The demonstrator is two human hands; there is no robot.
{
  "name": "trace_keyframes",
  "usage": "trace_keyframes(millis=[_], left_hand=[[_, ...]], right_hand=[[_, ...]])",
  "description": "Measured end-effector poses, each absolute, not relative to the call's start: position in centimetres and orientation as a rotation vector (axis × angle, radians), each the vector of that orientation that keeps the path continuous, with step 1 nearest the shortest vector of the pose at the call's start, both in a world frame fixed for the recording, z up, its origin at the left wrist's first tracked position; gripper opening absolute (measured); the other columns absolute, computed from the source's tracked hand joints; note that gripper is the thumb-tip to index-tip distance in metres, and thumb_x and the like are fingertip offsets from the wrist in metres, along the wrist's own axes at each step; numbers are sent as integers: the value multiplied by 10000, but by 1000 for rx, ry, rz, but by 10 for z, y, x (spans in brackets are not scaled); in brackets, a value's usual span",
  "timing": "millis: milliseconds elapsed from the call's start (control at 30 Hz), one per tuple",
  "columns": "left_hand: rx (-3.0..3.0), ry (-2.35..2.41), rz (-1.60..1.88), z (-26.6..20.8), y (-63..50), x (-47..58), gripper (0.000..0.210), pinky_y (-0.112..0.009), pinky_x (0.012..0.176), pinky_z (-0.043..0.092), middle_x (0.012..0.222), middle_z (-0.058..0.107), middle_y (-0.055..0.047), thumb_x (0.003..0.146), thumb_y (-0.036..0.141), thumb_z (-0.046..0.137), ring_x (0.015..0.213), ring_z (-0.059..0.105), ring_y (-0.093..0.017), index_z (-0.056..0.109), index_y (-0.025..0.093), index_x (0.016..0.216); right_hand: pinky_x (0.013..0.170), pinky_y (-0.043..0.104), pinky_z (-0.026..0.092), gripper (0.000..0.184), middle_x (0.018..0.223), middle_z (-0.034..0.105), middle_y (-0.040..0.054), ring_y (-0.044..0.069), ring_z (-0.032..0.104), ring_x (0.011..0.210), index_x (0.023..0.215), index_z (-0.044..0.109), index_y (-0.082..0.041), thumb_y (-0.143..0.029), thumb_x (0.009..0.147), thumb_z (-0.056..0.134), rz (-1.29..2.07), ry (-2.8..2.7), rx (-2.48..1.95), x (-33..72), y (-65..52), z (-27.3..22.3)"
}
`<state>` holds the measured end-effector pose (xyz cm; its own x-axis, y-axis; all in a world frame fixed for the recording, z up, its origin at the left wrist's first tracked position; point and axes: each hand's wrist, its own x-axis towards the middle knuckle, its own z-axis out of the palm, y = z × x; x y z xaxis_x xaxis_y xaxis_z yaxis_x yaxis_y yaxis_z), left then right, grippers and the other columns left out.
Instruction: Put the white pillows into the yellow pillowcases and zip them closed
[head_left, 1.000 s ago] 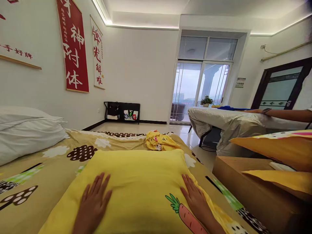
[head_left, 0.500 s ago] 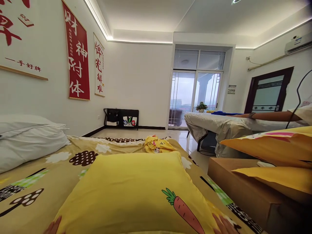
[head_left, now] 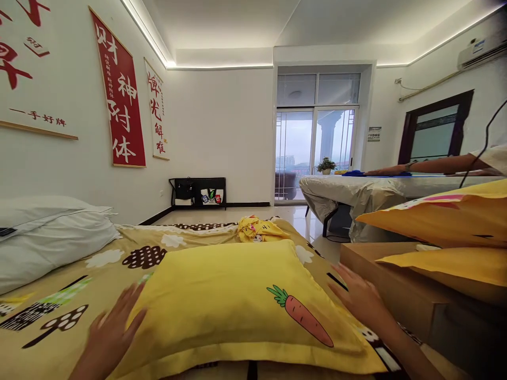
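Head view shows the left hand point(head_left: 109, 335) and right hand point(head_left: 358, 298), both open and flat, touching each side of the yellow pillow point(head_left: 237, 301) on the bed point(head_left: 59, 295). With no real grip on it, a push could slide the pillow off crooked, or bump the box point(head_left: 396, 295) just beside it.

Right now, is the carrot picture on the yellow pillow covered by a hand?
No, the carrot lies bare between the left hand and the right hand.
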<state>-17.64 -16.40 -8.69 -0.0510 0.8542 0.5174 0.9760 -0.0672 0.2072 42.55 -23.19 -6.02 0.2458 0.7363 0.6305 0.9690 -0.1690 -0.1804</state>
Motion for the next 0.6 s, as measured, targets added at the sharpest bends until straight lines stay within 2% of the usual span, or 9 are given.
trace_keyframes(millis=[100,167,233,367,467,533,600], left_hand=[[-2122,-1719,-855,-34,-137,-99,560,-476,1106,269,1527,310,-15,932,446,253,1420,262,-207,303,300,1470],[-2181,-1694,-861,-32,-117,-49,538,-461,1123,239,1538,286,-31,965,407,234,1433,225,-195,246,288,1490],[-2236,-1782,-796,-51,-99,-14,525,-475,1119,243,1528,306,-58,974,368,223,1426,246,-207,264,262,1487],[-2297,-1856,-698,-94,-81,0,523,-488,1150,167,1532,289,-59,959,388,286,1424,250,-214,334,248,1461],[-2304,-1927,-670,-94,-75,-30,531,-486,1148,181,1536,293,-29,944,447,309,1421,255,-206,357,280,1446],[-2257,-2021,-681,-88,-77,-60,560,-515,1129,211,1530,309,-61,936,476,293,1416,268,-233,366,249,1443],[-2178,-2142,-724,-91,-83,-93,601,-523,1108,248,1516,334,-105,932,493,254,1408,283,-255,377,191,1437]], right_hand=[[1036,478,344,583,1407,492,133,272,430,1311,1345,492,-185,-516,896,323,-615,-1572,-1692,361,-192,-9],[1095,450,263,592,1495,375,111,234,286,1400,1439,368,-183,-479,942,241,-472,-1667,-1703,308,-170,-8],[1123,458,187,588,1551,257,95,214,145,1446,1485,276,-175,-423,962,176,-122,-1875,-1887,264,-152,-31],[1134,470,140,619,1555,246,69,221,179,1437,1469,325,-235,-518,919,331,144,-2052,-1914,244,-125,-78],[1133,504,103,698,1548,272,56,240,199,1430,1441,371,-289,-612,829,461,211,-2002,-1913,288,-119,-82],[1104,572,134,774,1539,278,121,298,218,1418,1445,370,-232,-631,793,490,219,-1860,-1948,325,-129,-81],[1056,596,237,811,1483,356,206,344,323,1366,1432,385,-139,-626,791,481,197,-1694,-1945,354,-147,-84]])
